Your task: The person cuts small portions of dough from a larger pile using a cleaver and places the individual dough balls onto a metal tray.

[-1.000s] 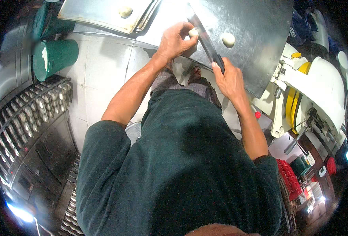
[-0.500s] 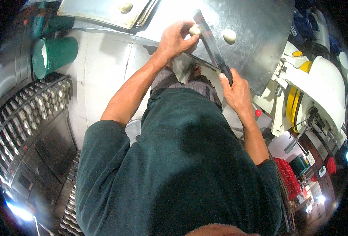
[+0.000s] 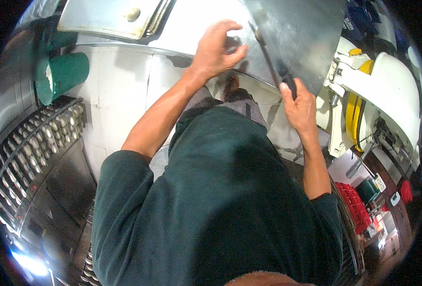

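My right hand (image 3: 300, 106) grips the black handle of a long-bladed knife (image 3: 269, 58), held slantwise over the metal table (image 3: 311, 52). The blade is thin and motion-smeared. A small pale lump that looks like dough (image 3: 258, 34) shows blurred at the far part of the blade; whether they touch I cannot tell. My left hand (image 3: 219, 50) hovers at the table's near edge, left of the blade. Its thumb and fingers are apart with nothing visible between them. At the far left, one pale dough ball (image 3: 132, 15) sits on a baking tray (image 3: 101, 21).
A green bucket (image 3: 70, 71) lies tilted at the left, above a rack of several pale pieces (image 3: 53, 128). To the right stands a white machine with a yellow ring (image 3: 356, 102). A red crate (image 3: 354, 207) is at the lower right.
The left hand has let go of the pale dough ball it pinched and its fingers have spread. My right hand has shifted right with the knife. The ball right of the blade no longer shows there.
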The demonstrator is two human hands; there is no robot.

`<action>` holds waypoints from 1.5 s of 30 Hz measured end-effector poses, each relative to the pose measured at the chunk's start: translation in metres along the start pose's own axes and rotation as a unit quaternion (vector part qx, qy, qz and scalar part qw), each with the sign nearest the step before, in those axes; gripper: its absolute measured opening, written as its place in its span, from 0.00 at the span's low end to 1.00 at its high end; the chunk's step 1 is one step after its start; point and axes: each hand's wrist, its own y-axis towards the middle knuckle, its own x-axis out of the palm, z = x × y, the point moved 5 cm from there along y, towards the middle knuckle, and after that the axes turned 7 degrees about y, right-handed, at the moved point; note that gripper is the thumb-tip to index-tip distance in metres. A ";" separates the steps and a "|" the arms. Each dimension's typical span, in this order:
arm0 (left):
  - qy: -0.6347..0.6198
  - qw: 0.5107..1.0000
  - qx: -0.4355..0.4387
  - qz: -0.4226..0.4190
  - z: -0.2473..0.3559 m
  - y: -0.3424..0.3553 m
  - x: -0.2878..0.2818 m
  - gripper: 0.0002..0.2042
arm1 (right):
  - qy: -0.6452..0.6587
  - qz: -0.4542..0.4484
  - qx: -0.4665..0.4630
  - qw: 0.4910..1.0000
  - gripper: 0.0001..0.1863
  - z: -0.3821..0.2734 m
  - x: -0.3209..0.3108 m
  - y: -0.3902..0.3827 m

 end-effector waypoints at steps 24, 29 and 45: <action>-0.077 0.989 -0.083 -0.100 0.000 0.009 0.077 0.27 | 0.017 0.003 0.040 0.999 0.18 0.029 -0.024 -0.016; -0.082 0.989 -0.076 -0.096 0.001 0.007 0.074 0.23 | -0.009 -0.015 0.043 0.999 0.19 0.038 -0.012 -0.020; -0.091 0.985 -0.084 -0.119 -0.001 0.002 0.074 0.26 | 0.033 0.015 0.049 0.998 0.16 0.028 -0.020 -0.032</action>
